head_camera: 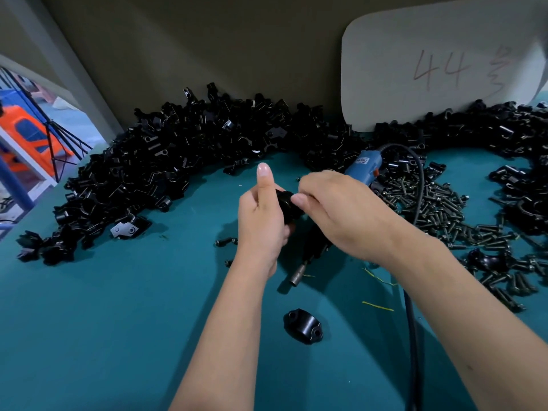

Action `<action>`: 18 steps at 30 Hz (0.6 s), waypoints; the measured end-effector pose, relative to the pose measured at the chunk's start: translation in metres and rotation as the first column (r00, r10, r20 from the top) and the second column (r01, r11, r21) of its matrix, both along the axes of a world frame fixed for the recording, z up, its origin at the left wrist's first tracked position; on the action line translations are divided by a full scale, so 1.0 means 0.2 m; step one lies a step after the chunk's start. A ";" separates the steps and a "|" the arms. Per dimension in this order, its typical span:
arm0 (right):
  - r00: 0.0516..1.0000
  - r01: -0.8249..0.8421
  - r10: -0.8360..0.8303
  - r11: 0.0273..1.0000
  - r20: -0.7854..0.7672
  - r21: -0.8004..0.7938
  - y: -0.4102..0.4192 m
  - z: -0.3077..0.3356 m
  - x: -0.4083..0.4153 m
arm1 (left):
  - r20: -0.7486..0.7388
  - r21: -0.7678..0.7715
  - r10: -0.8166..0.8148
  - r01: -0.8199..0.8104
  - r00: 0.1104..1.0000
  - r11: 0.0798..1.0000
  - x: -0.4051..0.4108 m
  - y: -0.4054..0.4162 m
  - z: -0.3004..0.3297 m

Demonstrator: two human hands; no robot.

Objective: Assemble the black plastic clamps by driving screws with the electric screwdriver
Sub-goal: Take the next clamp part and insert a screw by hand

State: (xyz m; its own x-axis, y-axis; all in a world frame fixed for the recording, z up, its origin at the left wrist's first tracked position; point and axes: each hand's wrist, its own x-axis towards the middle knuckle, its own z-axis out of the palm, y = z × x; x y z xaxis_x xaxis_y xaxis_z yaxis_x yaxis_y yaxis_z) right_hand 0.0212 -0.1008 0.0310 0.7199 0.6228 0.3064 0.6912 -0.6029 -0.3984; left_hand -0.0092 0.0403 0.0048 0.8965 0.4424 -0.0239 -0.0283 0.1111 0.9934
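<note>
Hands [299,215] grip clamp [286,203]; teal mat [118,321] (bare, near edge) probably roomiest.

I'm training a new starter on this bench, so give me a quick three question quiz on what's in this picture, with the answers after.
1. True or false: the electric screwdriver lies on the table, under the right hand.
2. Which hand grips the black clamp part with its thumb up? A) left B) right
3. Fill in: a lone clamp half lies nearer the person than the ___.

Key
1. True.
2. A, the left hand.
3. Hands; the screw pile lies to their right.
</note>
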 end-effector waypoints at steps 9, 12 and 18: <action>1.000 -0.007 0.007 0.999 0.000 0.036 0.02 -0.01 0.00 | -0.008 0.071 -0.019 0.020 1.000 0.997 0.00 0.01 0.00; 0.999 0.011 -0.008 0.995 -0.036 0.098 0.00 -0.01 0.01 | 0.002 0.099 -0.009 0.009 1.000 0.995 0.00 0.02 -0.01; 1.000 0.010 -0.011 0.998 0.015 0.069 0.03 -0.04 0.01 | -0.030 0.071 -0.027 0.030 0.999 0.997 -0.01 0.01 -0.01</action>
State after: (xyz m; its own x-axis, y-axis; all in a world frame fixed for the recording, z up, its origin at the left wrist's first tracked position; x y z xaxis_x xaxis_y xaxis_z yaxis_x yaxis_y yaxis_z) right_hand 0.0232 -0.0953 0.0222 0.7215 0.5920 0.3591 0.6909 -0.5820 -0.4289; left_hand -0.0109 0.0429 0.0023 0.9081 0.4182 -0.0195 0.0028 0.0405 0.9992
